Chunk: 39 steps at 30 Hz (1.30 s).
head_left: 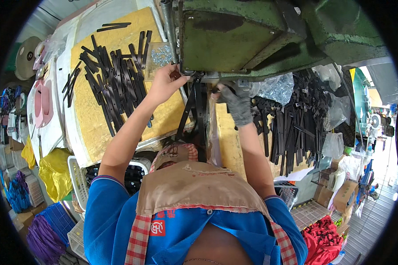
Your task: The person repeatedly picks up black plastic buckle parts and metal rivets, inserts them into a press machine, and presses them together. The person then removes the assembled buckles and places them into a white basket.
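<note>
Where machine (227, 42) overhangs—L hand (166, 84), R hand (236, 104) grips unclear.

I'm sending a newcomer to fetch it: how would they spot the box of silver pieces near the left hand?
Find the big green machine, then the yellow board to its left. At the board's right side, just beyond the left hand, sits the box, its silver pieces unlike the black strips nearby.

A machine (234, 39) stands before the person (199, 185), with a heap of strips (115, 84) on the counter (86, 141) at left, a tray (151, 73) of screws (161, 55) between heap and machine, and a second heap (296, 128) at right.
</note>
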### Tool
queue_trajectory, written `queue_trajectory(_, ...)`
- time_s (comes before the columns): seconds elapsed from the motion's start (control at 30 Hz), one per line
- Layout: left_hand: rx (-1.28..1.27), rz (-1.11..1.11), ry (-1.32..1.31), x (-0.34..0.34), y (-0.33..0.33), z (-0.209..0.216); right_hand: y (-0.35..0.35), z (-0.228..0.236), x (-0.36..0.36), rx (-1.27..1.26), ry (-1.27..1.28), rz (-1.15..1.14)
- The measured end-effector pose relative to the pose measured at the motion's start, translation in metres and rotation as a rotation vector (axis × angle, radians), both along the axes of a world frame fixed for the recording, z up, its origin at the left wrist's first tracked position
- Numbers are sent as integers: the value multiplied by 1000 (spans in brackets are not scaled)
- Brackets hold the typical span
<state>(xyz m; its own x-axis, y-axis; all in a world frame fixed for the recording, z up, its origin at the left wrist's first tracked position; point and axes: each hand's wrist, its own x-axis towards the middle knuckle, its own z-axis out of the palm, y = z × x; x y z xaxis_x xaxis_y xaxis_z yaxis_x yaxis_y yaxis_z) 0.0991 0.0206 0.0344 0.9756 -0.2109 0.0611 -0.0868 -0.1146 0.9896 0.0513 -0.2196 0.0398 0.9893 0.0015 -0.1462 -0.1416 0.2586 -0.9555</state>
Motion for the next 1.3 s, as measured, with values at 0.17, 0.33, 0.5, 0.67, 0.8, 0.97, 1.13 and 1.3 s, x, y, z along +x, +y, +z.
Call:
queue_trajectory(0.17, -62, 15, 23, -12, 1, 19, 26, -45, 50, -380, 73, 192)
queue_trajectory(0.33, 129, 21, -104, -16, -19, 18, 16, -39, 57, -607, 279, 298)
queue_trajectory(0.5, 358, 57, -384, -15, -38, 11, 10, -52, 48, 250, 237, 163)
queue_trajectory(0.67, 163, 256, -178, -48, -24, -15, 8, -67, 47, 405, 293, 182)
queue_trajectory(0.8, -169, -89, 383, -83, -11, -68, 5, -93, 49, 574, 216, 226)
queue_trajectory(0.97, -365, -351, 717, -100, -19, -51, 2, -80, 44, 568, 151, 212)
queue_trajectory(1.13, -453, -300, 723, -104, -24, -46, -16, -44, 8, 242, 138, 105)
queue_trajectory(1.3, -377, 37, 434, -135, -15, -5, -94, -55, -51, -155, 151, -169)
